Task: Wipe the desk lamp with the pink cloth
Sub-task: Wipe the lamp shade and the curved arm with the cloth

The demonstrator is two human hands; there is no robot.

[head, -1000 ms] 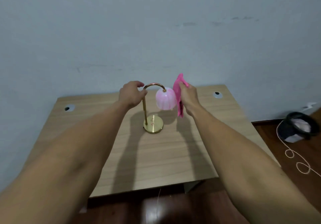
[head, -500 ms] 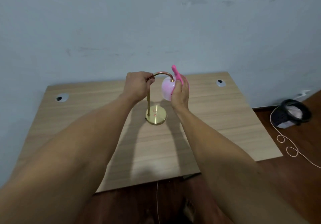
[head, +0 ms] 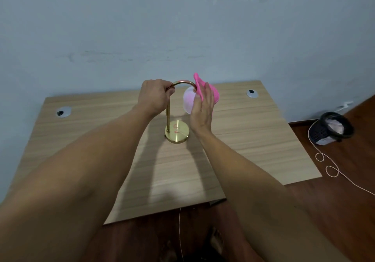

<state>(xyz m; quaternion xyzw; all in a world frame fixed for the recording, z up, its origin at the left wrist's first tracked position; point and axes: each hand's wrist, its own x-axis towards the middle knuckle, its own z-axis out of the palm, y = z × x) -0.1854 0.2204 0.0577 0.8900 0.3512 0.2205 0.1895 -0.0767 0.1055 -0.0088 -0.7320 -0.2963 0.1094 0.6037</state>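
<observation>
Your left hand [head: 155,97] has a closed grip around the top of the lamp [head: 177,117] stem, just where the gold arch begins, at frame center. Your right hand [head: 202,109] is flat, fingers [head: 207,93] straight and together, pressing the cloth [head: 211,92] against the right side of the pale pink shade [head: 188,101]. One cloth corner pokes up above the arch. Round gold base sits flat on the tabletop [head: 253,139], below the hands. Two grommets lie near the tabletop's back corners. Over at right, a black basket [head: 332,128] stands on the floor, a thin cord [head: 332,170] looping beside it.
</observation>
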